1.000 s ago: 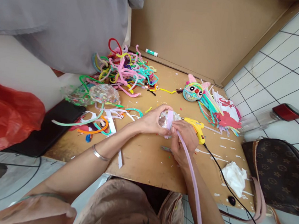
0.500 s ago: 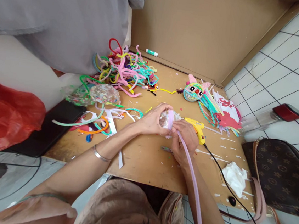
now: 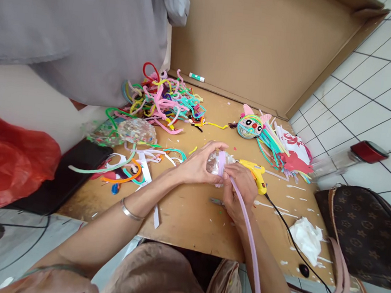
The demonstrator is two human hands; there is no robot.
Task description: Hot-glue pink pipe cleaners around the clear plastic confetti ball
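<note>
My left hand (image 3: 199, 163) is wrapped round a clear plastic bottle piece (image 3: 213, 163), which looks rounded and short. A lilac pipe cleaner (image 3: 246, 219) runs as a band around that piece, and its long tail hangs down over my right forearm. My right hand (image 3: 240, 186) pinches the pipe cleaner against the near side of the piece. Just behind my right hand lies a yellow hot glue gun (image 3: 255, 171), its nozzle towards the piece. Small pliers (image 3: 216, 201) lie partly under my right hand.
A tangle of pipe cleaners (image 3: 162, 96) fills the back left, with a glue stick (image 3: 196, 77) behind. A finished pipe-cleaner face (image 3: 251, 126) lies back right. Crumpled tissue (image 3: 306, 237), the glue gun's black cord (image 3: 285, 223) and a brown handbag (image 3: 364, 234) are at right.
The whole view has tilted slightly, so the table appears a little lower. Both hands keep nearly the same hold on the bottle piece and the lilac pipe cleaner.
</note>
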